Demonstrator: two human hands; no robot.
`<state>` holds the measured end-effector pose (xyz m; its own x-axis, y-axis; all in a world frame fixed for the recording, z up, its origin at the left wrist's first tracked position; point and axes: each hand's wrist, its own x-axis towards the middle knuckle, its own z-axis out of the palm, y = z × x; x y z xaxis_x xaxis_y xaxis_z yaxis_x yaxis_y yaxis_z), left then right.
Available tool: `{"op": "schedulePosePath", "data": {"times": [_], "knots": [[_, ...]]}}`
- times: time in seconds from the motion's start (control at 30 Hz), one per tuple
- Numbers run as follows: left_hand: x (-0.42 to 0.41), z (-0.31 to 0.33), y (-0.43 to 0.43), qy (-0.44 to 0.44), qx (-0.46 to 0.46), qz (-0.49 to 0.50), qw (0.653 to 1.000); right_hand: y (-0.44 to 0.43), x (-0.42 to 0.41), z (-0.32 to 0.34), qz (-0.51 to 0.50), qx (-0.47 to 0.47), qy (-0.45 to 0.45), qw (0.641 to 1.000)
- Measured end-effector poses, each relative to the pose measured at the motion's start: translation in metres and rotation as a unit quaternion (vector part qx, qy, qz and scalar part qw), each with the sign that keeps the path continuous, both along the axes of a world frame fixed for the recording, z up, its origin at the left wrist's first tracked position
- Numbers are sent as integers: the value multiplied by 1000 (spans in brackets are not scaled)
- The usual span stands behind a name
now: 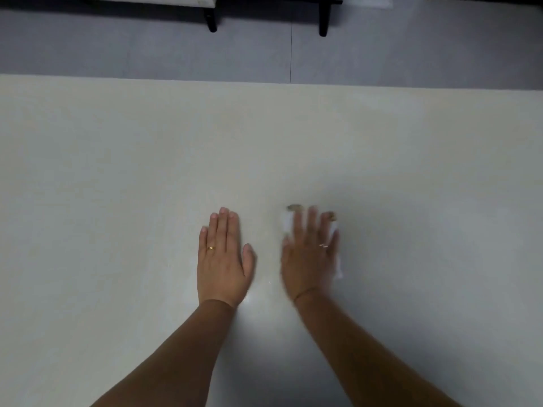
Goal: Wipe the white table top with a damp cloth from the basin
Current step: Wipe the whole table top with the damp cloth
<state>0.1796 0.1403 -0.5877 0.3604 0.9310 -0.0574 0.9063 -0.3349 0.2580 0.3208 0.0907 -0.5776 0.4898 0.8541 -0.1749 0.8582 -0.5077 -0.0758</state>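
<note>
The white table top (117, 171) fills most of the view. My left hand (223, 259) lies flat on it, palm down, fingers straight and together, holding nothing. A little to its right, my right hand (308, 254) presses flat on a white cloth (287, 223). The cloth shows only at the fingertips and along the hand's right side; the rest is hidden under the palm. The right hand is blurred. No basin is in view.
The table's far edge (293, 83) runs across the upper view, with grey floor (147, 48) beyond it. Two black furniture legs (323, 22) stand on the floor at the top. A faint wet sheen (258, 295) lies between my wrists.
</note>
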Motion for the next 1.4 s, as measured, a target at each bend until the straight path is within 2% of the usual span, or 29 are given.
{"op": "schedulePosePath", "data": {"times": [0.1,0.17,0.23,0.33,0.4,0.47,0.6,0.67,0.73,0.83,0.93,1.0,1.07,1.17,1.23,1.3,1.4], "knots": [[0,4,-1,4,4,1,1000,-25,-28,5,172,-2,7,985],[-1,8,-5,-5,6,6,1000,-32,-7,6,208,-3,6,978],[-8,11,-15,-21,4,18,1000,-39,20,3,169,-5,-5,986],[-26,14,-54,-40,-2,18,999,-46,38,1,11,2,34,999],[-37,10,-89,-37,-8,3,999,-42,22,-3,-72,5,40,997],[-43,6,-118,-23,-29,-11,999,-39,-8,-1,-83,-9,41,996],[-45,0,-130,19,-46,-20,999,-68,-61,1,118,-10,16,993],[-45,2,-128,29,-58,-23,998,-80,-51,2,208,-10,24,978],[-45,4,-127,20,-61,-21,998,-84,-25,2,242,-3,19,970],[-44,4,-128,10,-55,-17,998,-85,2,2,129,3,14,992],[-44,3,-127,13,-55,-18,998,-85,-24,0,-21,19,19,999],[-44,4,-127,14,-55,-21,998,-90,-57,0,6,14,6,1000],[-44,5,-127,14,-50,-20,998,-102,-77,0,116,13,6,993],[-44,6,-128,-1,-45,-19,999,-113,-50,-2,221,12,4,975],[-44,8,-128,-15,-43,-20,999,-121,-20,-1,174,10,-7,985],[-42,10,-128,-21,-39,-19,999,-126,1,1,68,7,4,998],[-42,10,-128,-21,-33,-23,999,-123,-14,4,-51,9,11,999]]}}
